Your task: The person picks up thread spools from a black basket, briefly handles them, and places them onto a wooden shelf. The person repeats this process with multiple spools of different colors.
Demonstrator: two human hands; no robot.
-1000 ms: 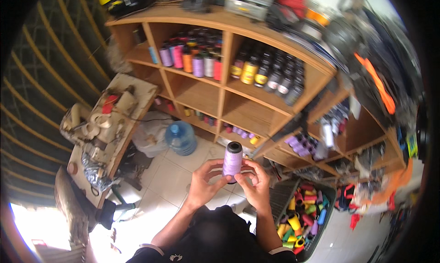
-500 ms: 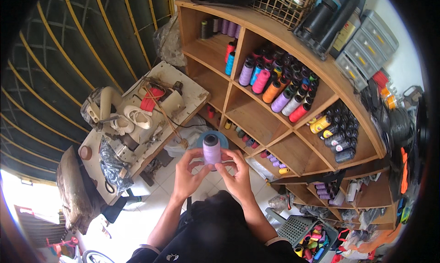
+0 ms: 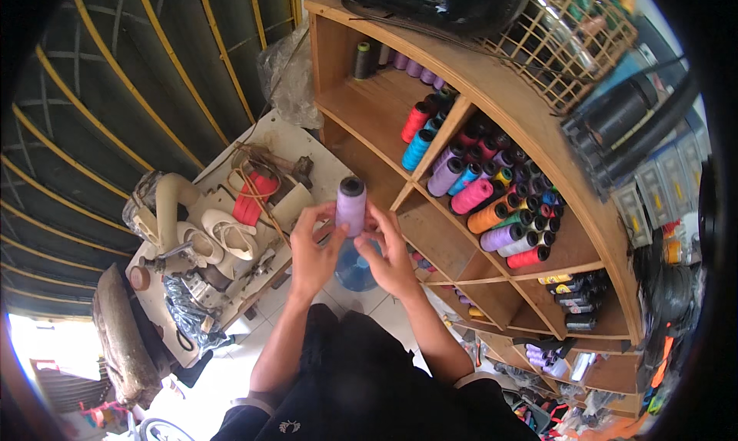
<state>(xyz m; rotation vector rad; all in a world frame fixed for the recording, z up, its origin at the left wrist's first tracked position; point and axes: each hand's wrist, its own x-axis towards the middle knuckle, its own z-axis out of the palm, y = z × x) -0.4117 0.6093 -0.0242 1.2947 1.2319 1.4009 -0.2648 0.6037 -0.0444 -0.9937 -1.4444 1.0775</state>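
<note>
Wooden cubby shelves are packed with glossy thread cones in pink, blue, purple and orange; a wire basket sits on top. A lilac thread spool, cylindrical with a dark core, is gripped upright between left hand and right hand, over a blue water jug and beside a cluttered worktable.

One head-worn fisheye view looks steeply down past the person's chest, with both forearms entering from the lower edge. The wooden shelf unit curves along the right, close by; the sewing-machine surface lies lower left.
</note>
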